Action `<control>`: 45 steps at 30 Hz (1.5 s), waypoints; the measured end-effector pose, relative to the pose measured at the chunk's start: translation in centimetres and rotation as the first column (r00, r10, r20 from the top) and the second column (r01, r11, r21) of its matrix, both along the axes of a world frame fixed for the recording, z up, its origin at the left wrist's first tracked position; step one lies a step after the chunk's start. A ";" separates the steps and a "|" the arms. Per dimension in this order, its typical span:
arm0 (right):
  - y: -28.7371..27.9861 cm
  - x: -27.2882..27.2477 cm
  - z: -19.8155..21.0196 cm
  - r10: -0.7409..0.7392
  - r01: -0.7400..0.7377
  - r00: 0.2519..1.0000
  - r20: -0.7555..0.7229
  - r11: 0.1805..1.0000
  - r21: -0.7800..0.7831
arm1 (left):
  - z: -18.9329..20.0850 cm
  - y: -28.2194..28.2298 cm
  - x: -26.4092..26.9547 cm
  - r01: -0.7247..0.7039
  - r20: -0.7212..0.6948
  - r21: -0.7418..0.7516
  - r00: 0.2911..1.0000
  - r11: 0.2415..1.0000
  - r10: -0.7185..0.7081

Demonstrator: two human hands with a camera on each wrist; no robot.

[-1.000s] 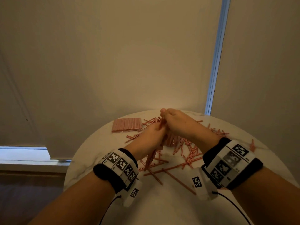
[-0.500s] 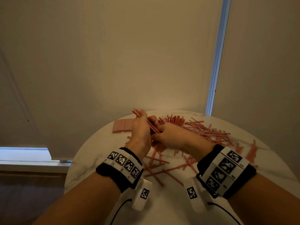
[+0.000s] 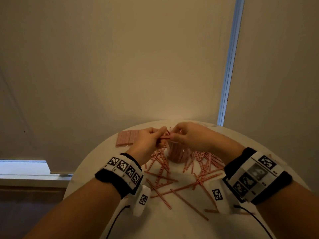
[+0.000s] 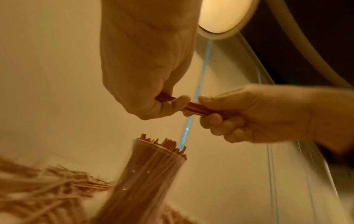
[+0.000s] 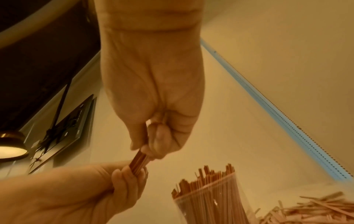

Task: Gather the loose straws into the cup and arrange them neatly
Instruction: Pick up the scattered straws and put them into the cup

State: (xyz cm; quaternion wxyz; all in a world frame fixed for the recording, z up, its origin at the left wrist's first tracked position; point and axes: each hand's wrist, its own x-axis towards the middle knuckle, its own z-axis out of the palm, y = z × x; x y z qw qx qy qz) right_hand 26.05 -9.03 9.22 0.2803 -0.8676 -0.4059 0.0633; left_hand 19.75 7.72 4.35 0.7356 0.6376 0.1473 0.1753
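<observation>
Both hands share one small bundle of straws (image 4: 193,108), held level above the cup. The left hand (image 4: 147,84) has its grip closed on one end, thumb and curled fingers pinching it; the right hand (image 4: 254,115) has its grip closed on the other end in the same way. In the head view the two hands meet just above the clear cup (image 3: 176,152), which stands upright on the round desk (image 3: 172,221) and is already packed with straws whose tips poke unevenly past the rim.

The likely trouble is at the rim. The cup looks nearly full, so a bundle pushed in level or tilted could catch on the standing tips, bend them, or splay and drop pieces back onto the desk. Neither hand steadies the cup; a sideways push from the bundle could tip it and spill what it holds. A loosened pinch at either end would let the bundle fan apart.

Many loose straws (image 3: 162,178) lie crossed around the cup's base, and a flat stack of straws (image 3: 126,138) sits near the far left edge, so much gathering appears left.
</observation>
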 end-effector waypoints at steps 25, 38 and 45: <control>8.0 9.3 1.1 0.097 0.122 0.909 0.406 0.869 -0.480 | -3.5 3.9 7.8 0.356 -0.330 0.617 0.927 0.702 -0.180; 8.0 7.9 2.0 0.096 0.181 0.919 0.383 0.760 -0.624 | -2.7 6.2 6.3 0.546 -0.559 0.636 0.813 0.546 -0.162; 9.6 2.5 1.6 0.014 0.158 0.882 0.471 0.933 -0.323 | -2.6 10.6 6.3 0.556 -0.574 0.817 0.759 0.153 0.308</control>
